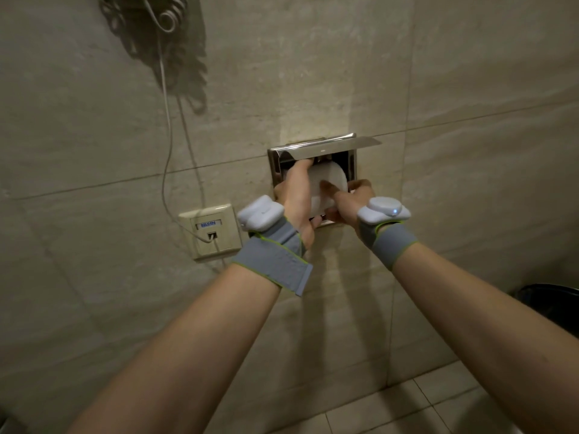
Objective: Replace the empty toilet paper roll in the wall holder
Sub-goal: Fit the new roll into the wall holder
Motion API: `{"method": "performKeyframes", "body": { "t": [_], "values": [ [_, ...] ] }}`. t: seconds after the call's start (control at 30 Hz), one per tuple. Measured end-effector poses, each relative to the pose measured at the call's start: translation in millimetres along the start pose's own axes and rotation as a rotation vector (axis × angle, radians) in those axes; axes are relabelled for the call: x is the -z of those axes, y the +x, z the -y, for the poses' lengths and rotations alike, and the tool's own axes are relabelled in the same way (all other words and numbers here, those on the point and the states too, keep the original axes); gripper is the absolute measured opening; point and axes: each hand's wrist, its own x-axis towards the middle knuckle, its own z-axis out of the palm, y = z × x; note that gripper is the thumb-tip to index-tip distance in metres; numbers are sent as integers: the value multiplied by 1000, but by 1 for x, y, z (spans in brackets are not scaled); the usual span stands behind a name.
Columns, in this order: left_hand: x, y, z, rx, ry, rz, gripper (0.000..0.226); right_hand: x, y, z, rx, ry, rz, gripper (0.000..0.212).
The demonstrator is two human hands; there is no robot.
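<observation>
Now the roll (329,180), white and full, sits in the mouth of the holder (276,170), a steel recess in the wall, under its raised flap (332,146). The left hand (296,198) wraps the roll's left side: its fingers reach up into the recess at the top left corner, under the flap, and the thumb curls beneath the roll near the holder's bottom edge. The right hand (352,200) is at the roll's right and lower side, with one finger laid across the roll's front face and the others bent at the holder's right edge (whether they press the roll or the frame I cannot tell). So both hands are closed around the roll.

The spindle and the back of the recess are hidden behind the roll and hands. Both wrists carry grey bands with white devices. On the wall, left of the holder, is a socket (210,230) with a cord (167,133) running up to a coil cut off by the top edge. A dark bin (551,300) is cut off at the right edge.
</observation>
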Motion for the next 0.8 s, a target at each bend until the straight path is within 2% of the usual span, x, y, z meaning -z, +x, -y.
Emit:
{"method": "performKeyframes", "body": {
  "t": [0.13,0.3,0.4,0.53,0.67,0.8],
  "values": [
    [4,4,1,-77,-27,-26,79,5,-1,4,-38,31,62,43],
    [1,6,4,-158,-70,-38,101,8,-3,23,-125,183,100,34],
    [8,18,18,-192,-54,-61,95,12,-2,7,-73,64,44,39],
    [13,31,36,-121,26,-55,94,19,0,-6,-99,32,22,48],
    [11,19,22,-89,53,0,106,18,1,1,50,-270,-2,80],
    [10,12,7,-132,26,15,102,19,4,17,67,-355,9,70]
  ]
}}
